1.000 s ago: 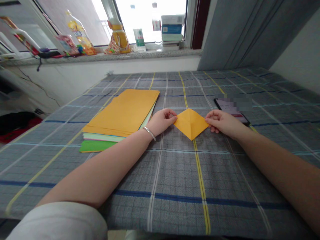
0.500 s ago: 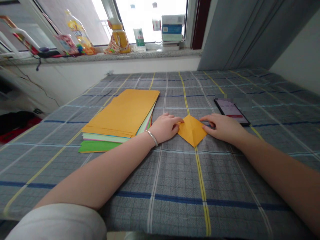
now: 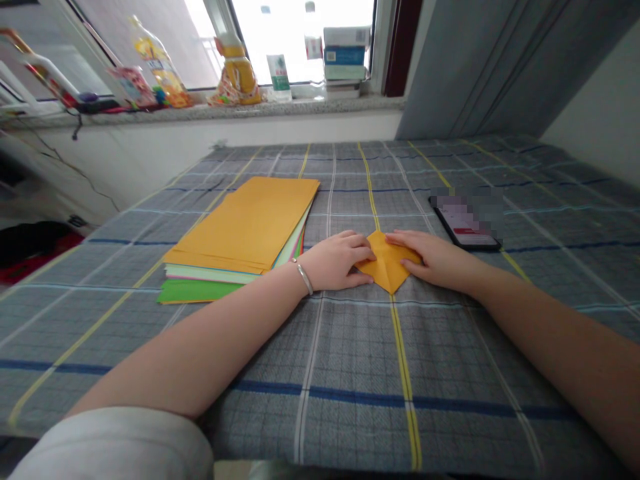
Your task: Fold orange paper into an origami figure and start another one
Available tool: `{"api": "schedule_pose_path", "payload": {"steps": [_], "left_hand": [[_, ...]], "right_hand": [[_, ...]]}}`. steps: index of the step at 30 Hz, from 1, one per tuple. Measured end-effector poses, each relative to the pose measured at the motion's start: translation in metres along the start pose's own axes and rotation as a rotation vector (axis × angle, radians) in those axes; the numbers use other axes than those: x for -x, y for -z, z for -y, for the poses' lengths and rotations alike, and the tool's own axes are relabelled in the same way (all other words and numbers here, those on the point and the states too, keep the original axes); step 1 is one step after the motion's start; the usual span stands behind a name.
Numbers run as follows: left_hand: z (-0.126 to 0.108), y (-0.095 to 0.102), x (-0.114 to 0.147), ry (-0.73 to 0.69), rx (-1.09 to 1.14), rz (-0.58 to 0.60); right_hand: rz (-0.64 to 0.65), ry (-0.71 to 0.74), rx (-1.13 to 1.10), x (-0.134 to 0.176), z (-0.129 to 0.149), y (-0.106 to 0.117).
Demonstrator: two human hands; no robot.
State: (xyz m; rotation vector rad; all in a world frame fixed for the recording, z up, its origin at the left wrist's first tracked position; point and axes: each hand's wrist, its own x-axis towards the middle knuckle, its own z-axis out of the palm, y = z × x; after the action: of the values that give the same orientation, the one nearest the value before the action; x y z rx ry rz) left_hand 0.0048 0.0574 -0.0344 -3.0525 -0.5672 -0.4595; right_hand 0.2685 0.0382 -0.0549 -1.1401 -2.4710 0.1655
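Observation:
A small folded sheet of orange paper lies on the plaid cloth as a kite-like diamond, creased down its middle, one corner toward me. At its left side is my left hand, a silver bangle on the wrist. Its fingertips rest on the paper, with the thumb apart and lower down by the left edge. From the other side my right hand lies over the upper right part. Its fingers are stretched across the paper and the thumb is spread at the right edge. Both hands are open and cover the side corners.
Left of the hands lies a stack of coloured paper, orange on top, green at the bottom. A phone lies beyond my right hand. The plaid cloth covers the table. Bottles and boxes stand on the windowsill.
Both hands have moved inward over the paper from its side corners. My left thumb has swung away from the fingers, and my right fingers now lie flatter. The paper stays in place.

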Motion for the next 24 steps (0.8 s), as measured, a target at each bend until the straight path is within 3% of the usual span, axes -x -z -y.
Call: {"api": "schedule_pose_path", "payload": {"steps": [7,14,20,24], "left_hand": [[0.002,0.001,-0.001,-0.018,-0.069,0.034],[-0.003,0.002,-0.002,-0.186,-0.232,0.012],[-0.002,-0.002,-0.001,-0.117,-0.177,-0.046],[-0.002,-0.001,0.000,-0.112,-0.153,-0.022]], "right_hand": [[-0.019,0.061,0.067,-0.003,0.001,0.012],[0.025,0.114,0.093,0.000,0.008,0.017],[0.108,0.169,0.112,0.003,0.015,0.029],[0.124,0.215,0.170,0.004,0.017,0.032]]}}
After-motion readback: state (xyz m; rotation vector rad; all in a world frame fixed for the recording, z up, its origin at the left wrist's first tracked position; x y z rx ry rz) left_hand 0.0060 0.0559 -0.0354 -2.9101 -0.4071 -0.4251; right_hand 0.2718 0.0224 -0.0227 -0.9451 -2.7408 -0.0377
